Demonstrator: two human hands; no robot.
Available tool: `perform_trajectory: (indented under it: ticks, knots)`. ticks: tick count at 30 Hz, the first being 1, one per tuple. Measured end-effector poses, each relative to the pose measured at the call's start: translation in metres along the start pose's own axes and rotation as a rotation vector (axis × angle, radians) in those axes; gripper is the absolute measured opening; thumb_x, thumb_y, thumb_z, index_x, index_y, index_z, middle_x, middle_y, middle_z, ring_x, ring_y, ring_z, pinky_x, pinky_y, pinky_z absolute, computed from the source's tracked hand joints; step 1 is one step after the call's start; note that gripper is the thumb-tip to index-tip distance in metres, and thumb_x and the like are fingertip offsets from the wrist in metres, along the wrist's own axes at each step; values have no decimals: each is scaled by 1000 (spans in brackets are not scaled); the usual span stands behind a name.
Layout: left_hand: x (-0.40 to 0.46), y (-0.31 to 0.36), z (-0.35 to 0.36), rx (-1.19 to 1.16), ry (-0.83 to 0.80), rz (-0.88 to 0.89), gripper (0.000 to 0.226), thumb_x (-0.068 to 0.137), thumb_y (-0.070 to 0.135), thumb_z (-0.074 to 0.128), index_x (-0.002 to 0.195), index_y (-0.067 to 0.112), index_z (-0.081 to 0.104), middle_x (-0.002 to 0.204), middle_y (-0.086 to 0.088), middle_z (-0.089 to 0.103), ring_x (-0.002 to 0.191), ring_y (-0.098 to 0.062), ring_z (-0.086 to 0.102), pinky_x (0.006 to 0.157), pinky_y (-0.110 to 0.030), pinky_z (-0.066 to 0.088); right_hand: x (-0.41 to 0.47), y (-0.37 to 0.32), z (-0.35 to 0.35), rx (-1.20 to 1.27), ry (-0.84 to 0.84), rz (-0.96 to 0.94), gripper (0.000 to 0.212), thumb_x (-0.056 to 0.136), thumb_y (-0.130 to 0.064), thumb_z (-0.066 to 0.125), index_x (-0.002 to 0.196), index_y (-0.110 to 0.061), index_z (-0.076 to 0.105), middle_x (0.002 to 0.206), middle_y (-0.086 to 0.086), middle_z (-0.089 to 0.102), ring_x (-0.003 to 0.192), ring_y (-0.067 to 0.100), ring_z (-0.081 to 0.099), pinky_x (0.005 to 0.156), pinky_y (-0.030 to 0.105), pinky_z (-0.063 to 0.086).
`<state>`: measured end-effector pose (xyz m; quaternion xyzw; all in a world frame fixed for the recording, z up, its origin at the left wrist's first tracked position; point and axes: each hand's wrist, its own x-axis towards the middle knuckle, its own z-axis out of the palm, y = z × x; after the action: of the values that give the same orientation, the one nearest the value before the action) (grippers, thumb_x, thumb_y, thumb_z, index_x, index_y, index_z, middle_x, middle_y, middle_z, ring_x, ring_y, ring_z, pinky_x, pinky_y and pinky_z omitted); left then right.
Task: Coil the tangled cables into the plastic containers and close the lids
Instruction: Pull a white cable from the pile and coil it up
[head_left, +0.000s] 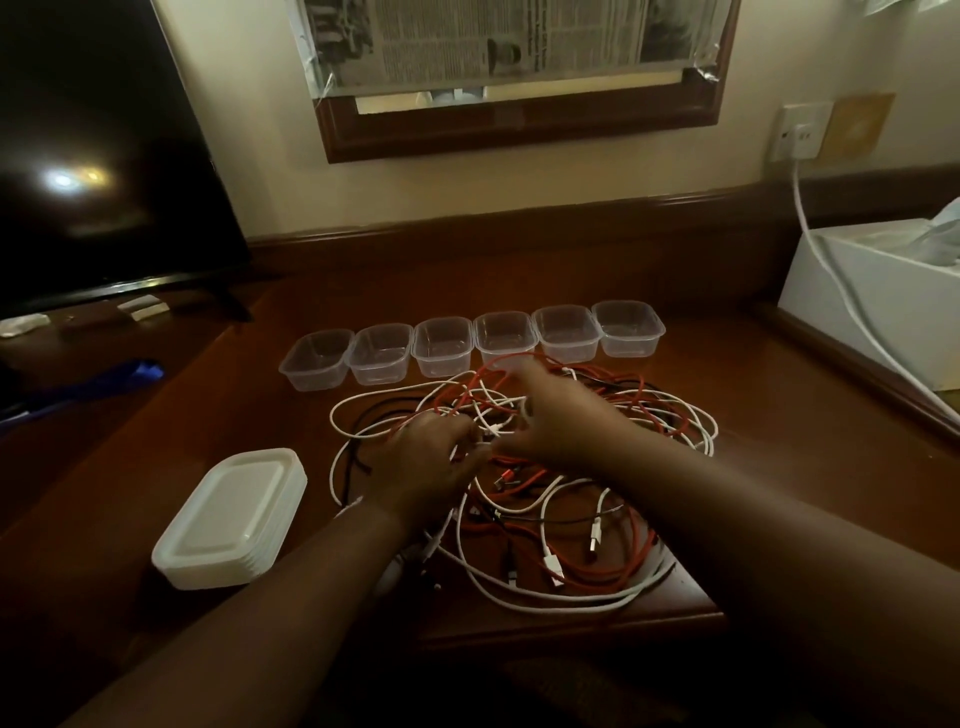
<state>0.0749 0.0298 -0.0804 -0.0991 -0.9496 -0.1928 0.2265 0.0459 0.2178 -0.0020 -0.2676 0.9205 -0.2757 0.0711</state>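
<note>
A tangle of red, white and black cables (561, 525) lies on the dark wooden desk (779, 467). Behind it stands a row of several clear plastic containers (441, 345), all without lids and with nothing in them. A stack of white lids (228, 519) sits at the left of the pile. My left hand (421, 457) is down in the tangle, fingers curled around cable strands. My right hand (556, 415) reaches over the pile's middle, fingers bent into the red and white strands near a white plug.
A dark TV screen (104, 156) stands at the back left. A white box (878, 306) sits at the right with a white cord (831, 270) running to a wall socket (797, 132). The desk's front edge runs just below the pile.
</note>
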Motion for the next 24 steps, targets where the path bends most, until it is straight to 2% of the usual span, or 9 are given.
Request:
perform_trajectory:
  ticks: [2,5,9,11,13,16,19,22,24]
  knots:
    - [0,3,3,25,2,64,39,87,61,45,87,28,65,85,12,62,84,-6,52,65,-20,35,0,-3,0,-327,-153,-27,49,91,-39,66,133,-16,53,115,4,63,88,12,53,59,18,38]
    - [1,-1,9,-75,-9,12,28,90,53,48,86,30,64,83,15,62,86,-7,53,73,-31,46,-2,-8,-3,-341,-147,-68,31,96,-39,59,118,-16,62,105,2,65,84,13,57,63,21,41]
    - [8,-13,16,-308,-20,-153,21,98,35,53,78,31,60,71,9,60,69,-5,55,64,-30,44,-7,-11,-5,186,74,-190,15,102,-31,50,88,-25,55,97,-5,59,85,9,57,69,21,43]
    - [7,-16,19,-354,-81,-186,26,99,29,55,75,25,61,64,5,57,60,-7,53,61,-31,43,-12,-13,-7,535,89,-225,16,103,-26,47,90,-21,56,116,-5,63,100,7,61,83,24,50]
    - [5,-23,23,-308,-98,-156,25,97,35,54,76,24,61,66,7,57,65,-8,55,65,-35,48,-16,-14,-8,891,49,-228,21,104,-26,42,96,-13,55,117,0,68,107,12,66,93,29,53]
    - [5,-28,27,-211,-100,-105,23,94,47,46,79,35,58,76,15,59,81,-7,57,77,-38,51,-14,-14,-12,1142,100,-161,21,104,-26,42,95,-10,52,86,9,68,80,22,69,75,33,56]
    - [6,-24,24,-204,-101,-73,21,93,50,49,88,36,63,86,18,62,88,-3,58,79,-32,50,-6,-10,-12,894,202,-95,11,98,-19,57,93,-16,48,78,5,53,64,15,51,56,25,46]
    - [6,-22,22,-183,-51,-43,32,88,59,46,82,32,62,82,16,60,82,-4,57,74,-37,50,-2,-9,-11,464,154,-52,34,91,-18,67,116,-21,45,103,7,59,82,16,62,62,22,52]
    - [6,-18,20,-180,-9,-48,37,84,65,46,79,31,59,80,14,59,79,-5,56,70,-36,50,-1,-8,-8,11,69,-54,54,89,-27,70,135,-22,40,114,7,61,94,19,63,72,26,55]
